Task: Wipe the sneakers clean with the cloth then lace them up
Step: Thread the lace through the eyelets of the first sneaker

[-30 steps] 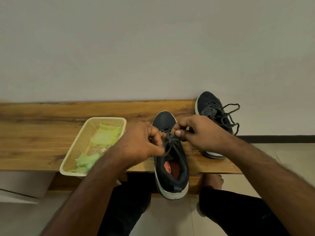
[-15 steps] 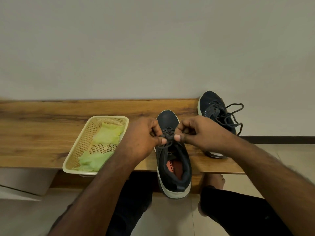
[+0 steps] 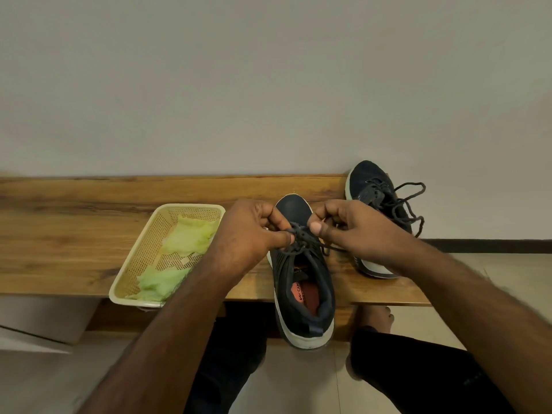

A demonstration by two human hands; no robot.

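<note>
A cream plastic basket (image 3: pixel 140 258) holding a green cloth (image 3: pixel 185 237) is sitting on the left, blocking that side of the wooden bench (image 3: pixel 74 222). A dark blue sneaker (image 3: pixel 379 198) is blocking the right end. Bare wood is lying open far left and behind the basket.

Dim even indoor light, soft shadows, wide-angle edge distortion

hands (image 3: pixel 249 234) (image 3: pixel 349 231) pinching laces (image 3: pixel 301 239), sneaker (image 3: pixel 304 282), bench (image 3: pixel 74 234)

White letters "CAM" are showing on the orange insole (image 3: pixel 301 294) of the near sneaker (image 3: pixel 301 282); the rest is unreadable.
</note>
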